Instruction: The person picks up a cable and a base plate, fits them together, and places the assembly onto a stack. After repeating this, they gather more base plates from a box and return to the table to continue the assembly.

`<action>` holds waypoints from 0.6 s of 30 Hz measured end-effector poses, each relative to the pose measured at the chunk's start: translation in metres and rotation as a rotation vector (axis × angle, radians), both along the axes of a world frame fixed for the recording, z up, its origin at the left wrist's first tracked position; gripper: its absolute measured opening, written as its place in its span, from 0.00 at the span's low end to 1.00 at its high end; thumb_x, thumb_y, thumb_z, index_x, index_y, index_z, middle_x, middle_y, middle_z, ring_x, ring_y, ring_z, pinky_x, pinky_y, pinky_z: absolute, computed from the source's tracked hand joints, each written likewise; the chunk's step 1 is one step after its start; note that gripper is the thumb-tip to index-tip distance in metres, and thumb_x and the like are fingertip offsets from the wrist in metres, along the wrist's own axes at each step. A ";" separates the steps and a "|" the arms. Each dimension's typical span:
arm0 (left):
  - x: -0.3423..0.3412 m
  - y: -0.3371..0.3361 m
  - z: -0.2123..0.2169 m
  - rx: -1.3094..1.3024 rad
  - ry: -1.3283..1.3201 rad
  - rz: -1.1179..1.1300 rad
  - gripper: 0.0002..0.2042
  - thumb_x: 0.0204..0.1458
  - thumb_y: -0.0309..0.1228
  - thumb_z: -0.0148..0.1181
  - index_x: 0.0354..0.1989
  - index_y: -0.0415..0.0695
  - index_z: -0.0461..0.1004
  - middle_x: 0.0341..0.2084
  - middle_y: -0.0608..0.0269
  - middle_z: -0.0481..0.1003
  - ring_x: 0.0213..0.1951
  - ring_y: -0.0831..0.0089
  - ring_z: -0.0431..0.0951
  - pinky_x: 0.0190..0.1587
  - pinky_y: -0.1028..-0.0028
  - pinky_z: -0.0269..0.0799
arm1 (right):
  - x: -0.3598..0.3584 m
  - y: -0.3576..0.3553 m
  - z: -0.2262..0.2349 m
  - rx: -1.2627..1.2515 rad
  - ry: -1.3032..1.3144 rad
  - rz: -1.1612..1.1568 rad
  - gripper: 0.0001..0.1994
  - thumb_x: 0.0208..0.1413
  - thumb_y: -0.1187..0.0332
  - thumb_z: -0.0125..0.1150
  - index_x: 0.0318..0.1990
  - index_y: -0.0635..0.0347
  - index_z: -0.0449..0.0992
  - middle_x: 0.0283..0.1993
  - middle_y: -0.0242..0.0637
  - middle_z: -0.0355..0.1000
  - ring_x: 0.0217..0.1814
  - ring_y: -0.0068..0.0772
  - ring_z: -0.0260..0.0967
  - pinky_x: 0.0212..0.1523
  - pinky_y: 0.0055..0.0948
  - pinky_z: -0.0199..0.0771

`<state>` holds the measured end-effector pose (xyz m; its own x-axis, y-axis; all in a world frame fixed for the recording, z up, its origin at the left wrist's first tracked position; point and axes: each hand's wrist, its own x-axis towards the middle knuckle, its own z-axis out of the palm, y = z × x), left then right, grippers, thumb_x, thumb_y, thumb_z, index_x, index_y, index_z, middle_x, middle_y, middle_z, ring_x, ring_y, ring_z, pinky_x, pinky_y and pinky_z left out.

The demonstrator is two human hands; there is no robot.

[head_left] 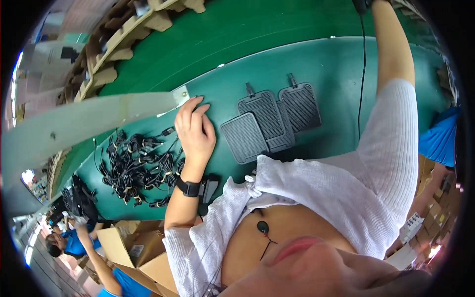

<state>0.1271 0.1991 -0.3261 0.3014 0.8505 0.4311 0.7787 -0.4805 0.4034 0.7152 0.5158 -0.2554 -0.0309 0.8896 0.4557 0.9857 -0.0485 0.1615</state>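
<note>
My left hand (195,129) rests on the green work surface with its fingers loosely bent and apart, nothing visible in it. Beside it lies a heap of tied black cables (131,171), one plug end close to the wrist. To its right are several flat dark grey mesh-faced panels (245,137), overlapping, two with short connectors at their tops. My right arm stretches far to the upper right. Only the edge of my right hand (380,2) shows, at a black object (361,6) with a black cord (362,74) hanging down; its fingers are cut off by the frame.
A pale metal bar (99,113) crosses from the left to near my left hand. Cardboard dividers (106,54) line the far green belt (237,37). Open cartons (141,247) stand lower left, near people in blue. A small grey-black object (210,188) lies by my left wrist.
</note>
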 end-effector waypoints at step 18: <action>0.009 -0.018 -0.003 0.061 -0.096 0.048 0.10 0.44 0.20 0.51 0.36 0.44 0.70 0.43 0.62 0.70 0.48 0.60 0.67 0.50 0.64 0.60 | -0.382 -0.339 -0.007 -0.858 0.321 0.857 0.39 0.24 0.55 0.72 0.49 0.67 0.67 0.46 0.45 0.63 0.52 0.45 0.59 0.57 0.41 0.55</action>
<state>0.1358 0.1814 -0.3294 0.2157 0.8342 0.5076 0.7603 -0.4696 0.4487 0.3331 0.1768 -0.2622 -0.7400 0.6520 -0.1651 0.6491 0.6280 -0.4293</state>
